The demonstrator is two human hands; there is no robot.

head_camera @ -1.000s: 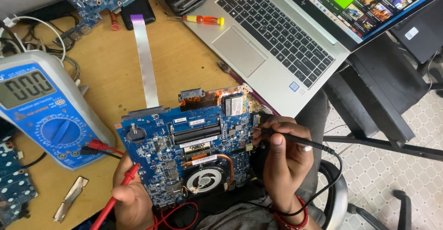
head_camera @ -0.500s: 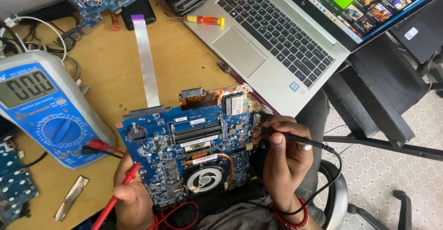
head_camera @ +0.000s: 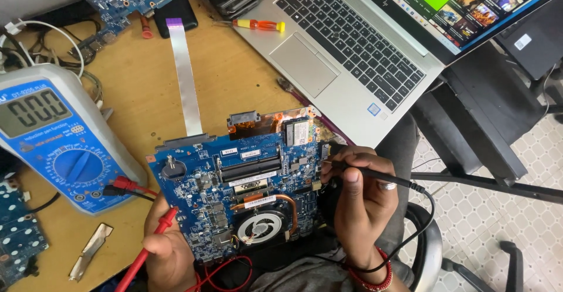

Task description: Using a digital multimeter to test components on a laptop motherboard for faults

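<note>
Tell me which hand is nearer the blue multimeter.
Left. The left hand, holding the red probe, sits just right of the multimeter; the right hand is beyond the blue motherboard.

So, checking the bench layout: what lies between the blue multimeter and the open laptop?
In the head view, a flat white ribbon cable lies on bare wooden desk between multimeter and laptop.

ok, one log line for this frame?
left hand: holds red probe | right hand: black probe at blue motherboard edge | multimeter: beside board
</note>
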